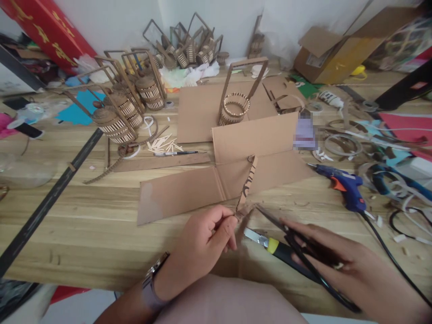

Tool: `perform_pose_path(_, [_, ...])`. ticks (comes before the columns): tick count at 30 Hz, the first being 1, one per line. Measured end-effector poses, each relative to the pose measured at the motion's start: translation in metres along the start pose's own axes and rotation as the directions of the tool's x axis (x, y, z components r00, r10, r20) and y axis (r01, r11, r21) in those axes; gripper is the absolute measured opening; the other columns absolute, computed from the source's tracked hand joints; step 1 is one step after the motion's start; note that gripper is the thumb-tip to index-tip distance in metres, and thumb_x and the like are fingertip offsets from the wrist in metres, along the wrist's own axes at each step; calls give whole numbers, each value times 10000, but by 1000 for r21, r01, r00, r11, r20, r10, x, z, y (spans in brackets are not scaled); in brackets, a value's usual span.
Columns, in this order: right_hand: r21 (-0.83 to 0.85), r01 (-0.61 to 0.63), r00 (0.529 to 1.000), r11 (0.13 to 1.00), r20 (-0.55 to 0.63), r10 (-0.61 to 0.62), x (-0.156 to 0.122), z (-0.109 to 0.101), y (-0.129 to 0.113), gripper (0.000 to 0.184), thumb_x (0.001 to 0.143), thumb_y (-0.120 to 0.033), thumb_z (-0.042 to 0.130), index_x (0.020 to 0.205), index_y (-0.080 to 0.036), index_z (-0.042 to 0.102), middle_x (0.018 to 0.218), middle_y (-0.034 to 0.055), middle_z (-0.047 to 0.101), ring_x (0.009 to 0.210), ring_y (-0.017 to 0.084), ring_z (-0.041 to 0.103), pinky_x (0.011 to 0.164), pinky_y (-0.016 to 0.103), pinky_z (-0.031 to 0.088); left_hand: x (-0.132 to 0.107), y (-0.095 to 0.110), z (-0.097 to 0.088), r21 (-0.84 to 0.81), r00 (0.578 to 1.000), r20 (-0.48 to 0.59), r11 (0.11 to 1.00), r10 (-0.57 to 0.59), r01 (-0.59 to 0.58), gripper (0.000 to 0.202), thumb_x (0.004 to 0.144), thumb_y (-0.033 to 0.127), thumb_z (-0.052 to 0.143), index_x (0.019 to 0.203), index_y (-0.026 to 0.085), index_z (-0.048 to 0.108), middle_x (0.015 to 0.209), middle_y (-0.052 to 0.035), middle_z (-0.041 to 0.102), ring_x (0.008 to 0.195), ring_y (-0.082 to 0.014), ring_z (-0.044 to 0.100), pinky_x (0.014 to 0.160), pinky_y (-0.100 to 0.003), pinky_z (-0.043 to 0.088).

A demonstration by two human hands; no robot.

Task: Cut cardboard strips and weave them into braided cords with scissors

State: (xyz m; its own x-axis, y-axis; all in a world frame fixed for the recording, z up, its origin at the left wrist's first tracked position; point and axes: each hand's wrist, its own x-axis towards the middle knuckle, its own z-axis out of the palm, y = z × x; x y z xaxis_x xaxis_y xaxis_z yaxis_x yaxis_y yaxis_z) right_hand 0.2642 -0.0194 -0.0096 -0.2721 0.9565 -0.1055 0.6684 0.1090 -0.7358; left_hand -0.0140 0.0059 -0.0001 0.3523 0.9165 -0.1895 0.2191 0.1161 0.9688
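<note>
My left hand, a watch on its wrist, pinches the lower end of a narrow cardboard strip with dark printed marks. Held in my right hand are black-handled scissors, their blades pointing at the strip's lower end without visibly gripping it. Beneath the scissors a utility knife with a yellow and black handle lies on the table, blade toward my left hand. A folded cardboard sheet spreads out just beyond my hands. Farther back stands a small round basket with a tall handle.
Several lidded baskets stand at the left near loose wooden sticks. A blue glue gun with a trailing cord lies at the right, beside tape rolls. An open carton sits at the back right. A long black bar crosses the left side.
</note>
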Motion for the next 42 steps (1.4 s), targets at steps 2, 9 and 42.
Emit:
perform_pose_path(2, [-245, 50, 984, 968, -153, -90, 2, -5, 15, 461, 898, -467, 601, 1321, -296, 664, 1077, 80, 768, 869, 253, 766, 608, 275, 621, 0, 1, 0, -11, 1000, 4, 1000, -18, 18, 290, 1000, 342, 454, 775, 195, 562, 629, 20, 659, 537, -98, 566, 536, -185, 431])
perform_pose_path(9, [-750, 28, 951, 661, -185, -249, 13, 10, 58, 460, 971, -360, 387, 1270, -134, 654, 893, 145, 727, 712, 307, 714, 592, 438, 578, -1, 3, 2, 46, 1000, 3, 999, -9, 9, 291, 998, 307, 463, 753, 191, 570, 636, 28, 664, 548, -91, 583, 571, -194, 436])
perform_pose_path(42, [-365, 361, 783, 858, -381, -491, 30, 55, -70, 116, 916, -155, 575, 919, -253, 637, 821, -9, 757, 823, 193, 718, 836, 402, 494, -5, 12, 10, 498, 974, 87, 838, 209, -225, 202, 983, 162, 517, 817, 179, 631, 712, -1, 707, 614, -150, 631, 570, -247, 399])
